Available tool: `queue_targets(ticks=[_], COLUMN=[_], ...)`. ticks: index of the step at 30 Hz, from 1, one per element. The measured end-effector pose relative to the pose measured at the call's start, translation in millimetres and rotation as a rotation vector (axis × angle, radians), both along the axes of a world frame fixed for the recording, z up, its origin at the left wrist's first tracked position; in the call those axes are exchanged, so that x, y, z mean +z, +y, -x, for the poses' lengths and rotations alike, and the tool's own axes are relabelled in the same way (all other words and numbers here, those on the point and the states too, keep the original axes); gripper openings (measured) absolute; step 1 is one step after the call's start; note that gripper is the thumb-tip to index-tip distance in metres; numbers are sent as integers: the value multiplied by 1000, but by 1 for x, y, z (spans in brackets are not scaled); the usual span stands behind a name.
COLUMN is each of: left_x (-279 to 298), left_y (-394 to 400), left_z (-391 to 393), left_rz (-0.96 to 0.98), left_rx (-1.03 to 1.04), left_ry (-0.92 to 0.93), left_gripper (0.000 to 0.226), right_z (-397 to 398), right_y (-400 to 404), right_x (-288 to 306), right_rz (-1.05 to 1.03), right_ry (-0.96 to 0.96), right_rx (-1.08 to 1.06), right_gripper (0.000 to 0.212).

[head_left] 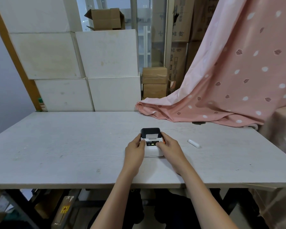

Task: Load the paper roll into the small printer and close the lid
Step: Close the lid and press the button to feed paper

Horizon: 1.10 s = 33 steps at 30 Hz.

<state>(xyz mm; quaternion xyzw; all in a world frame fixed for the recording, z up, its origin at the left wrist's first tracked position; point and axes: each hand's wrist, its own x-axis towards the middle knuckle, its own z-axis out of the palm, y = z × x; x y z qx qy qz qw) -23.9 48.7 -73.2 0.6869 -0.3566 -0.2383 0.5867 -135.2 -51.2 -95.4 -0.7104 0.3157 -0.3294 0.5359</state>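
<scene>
A small white printer (pixel 153 147) sits on the pale tabletop (pixel 73 146), a bit right of the middle of the frame. Its dark lid (pixel 150 131) is at the far end, and a strip of white paper (pixel 151 136) shows just under it. I cannot tell if the lid is fully down. A tiny green light glows on the printer's top face.

Both hands are on the printer — one on each side. The left hand (pixel 135 147) holds the left side with its fingers curled round the edge. The right hand (pixel 168 144) holds the right side, and its thumb lies on the top face near the green light. A bit of orange shows by the right fingers.

A small white tube (pixel 193 143) lies on the tabletop to the right, apart from the printer.

At the back, in the upper left, white boxes (pixel 82 71) are stacked up. A pink cloth (pixel 229 80) with spots hangs down at the upper right — its bottom end rests on the tabletop.
</scene>
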Motion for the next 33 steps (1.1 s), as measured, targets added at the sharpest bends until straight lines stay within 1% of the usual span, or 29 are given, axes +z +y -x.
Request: queue_targets(ticks=[11,33], left_x=[-2,-3], left_y=[-1,-1], left_z=[0,-1], left_rz=[-5,8], left_rx=[9,6], left_ry=[6,8], left_gripper=[41,40], right_z=[3,4], right_y=[5,9], right_x=[4,8], right_rz=[-15,-19], right_ry=[-5,-39], right_rx=[-18,1], right_gripper=[47,45])
